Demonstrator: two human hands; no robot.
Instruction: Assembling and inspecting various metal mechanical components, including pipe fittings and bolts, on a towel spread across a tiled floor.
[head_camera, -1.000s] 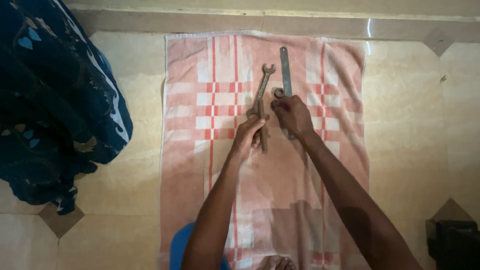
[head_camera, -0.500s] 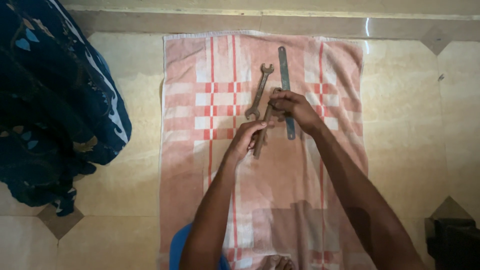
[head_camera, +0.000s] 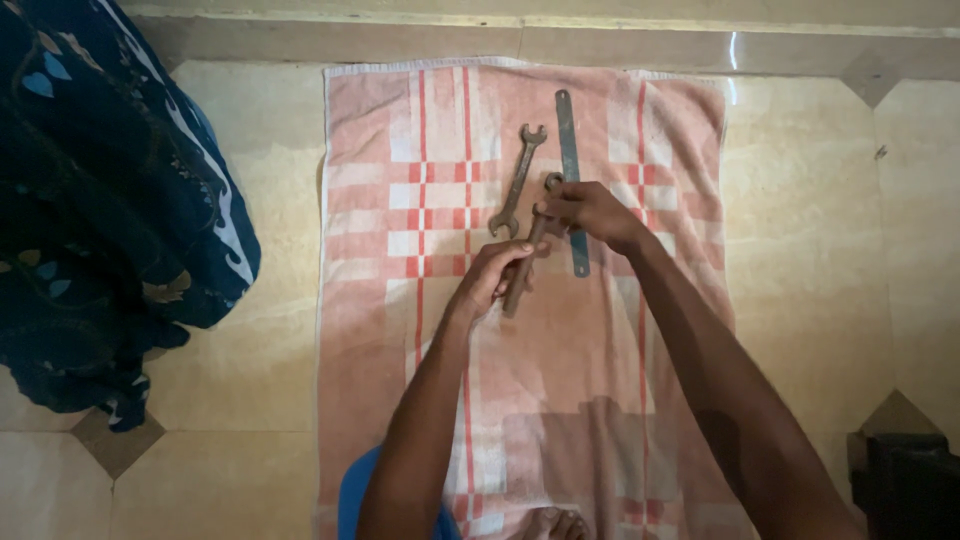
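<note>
On the pink checked towel, our left hand clamped the rusty wrench low on its shaft; our right hand pinched its head, right of the spare spanner. We judged steady grips best.

I see a floor of large cream tiles, glossy, with small brown diamond insets at the tile corners. A darker brown border strip runs along the top edge, a bright glint on it at the right. A pink towel with red and white checks lies spread flat on the tiles. Dark blue patterned cloth is bunched at left. A black object sits at the lower right corner. Light is dim and warm.
</note>
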